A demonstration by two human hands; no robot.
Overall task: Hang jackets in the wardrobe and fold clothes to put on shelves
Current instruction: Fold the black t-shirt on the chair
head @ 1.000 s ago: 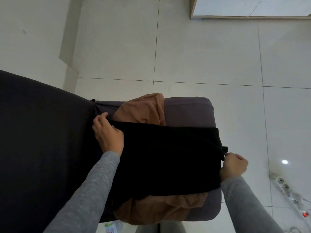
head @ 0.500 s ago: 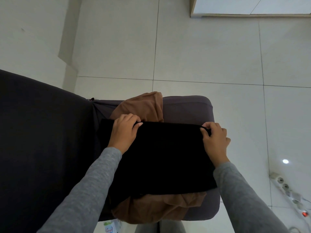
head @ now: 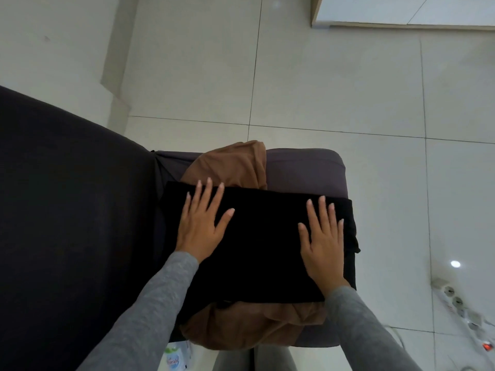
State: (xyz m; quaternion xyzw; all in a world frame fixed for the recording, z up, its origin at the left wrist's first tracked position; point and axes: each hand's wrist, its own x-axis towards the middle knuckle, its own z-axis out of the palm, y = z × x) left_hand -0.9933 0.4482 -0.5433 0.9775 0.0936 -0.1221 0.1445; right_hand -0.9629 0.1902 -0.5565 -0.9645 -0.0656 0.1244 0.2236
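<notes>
Head camera view, looking down: a pale tiled floor [head: 321, 84] is seen across most of the frame, with a broad mass of dark upholstery [head: 67, 210] filling the left side. A grey-purple padded seat [head: 305, 167] is set against it, near the middle.

A black garment [head: 262, 250], folded into a flat rectangle with a plain, unmarked face, is laid across the seat. Its right edge is seen overhanging the seat slightly, where the layers bunch. A brown garment [head: 230, 164] lies crumpled beneath it and is shown spilling out at both the far and near edges.

The left hand [head: 199, 223] is pressed flat on the left part of the black garment, its fingers [head: 206, 191] straight and spread, with nothing gripped. The right hand [head: 324, 247] is laid flat on the right part in the same way, fingers [head: 322, 210] extended and nothing held. Grey sleeves [head: 150, 311] cover both forearms.

The pale base of a cabinet [head: 401, 12] is cut off by the upper right corner. A white power strip [head: 455, 298] lies on the floor at lower right, with a small red light near its end. A plastic bottle [head: 174, 360] is partly visible at the bottom edge; blue lettering is carried on its label, too blurred to be read with certainty.
</notes>
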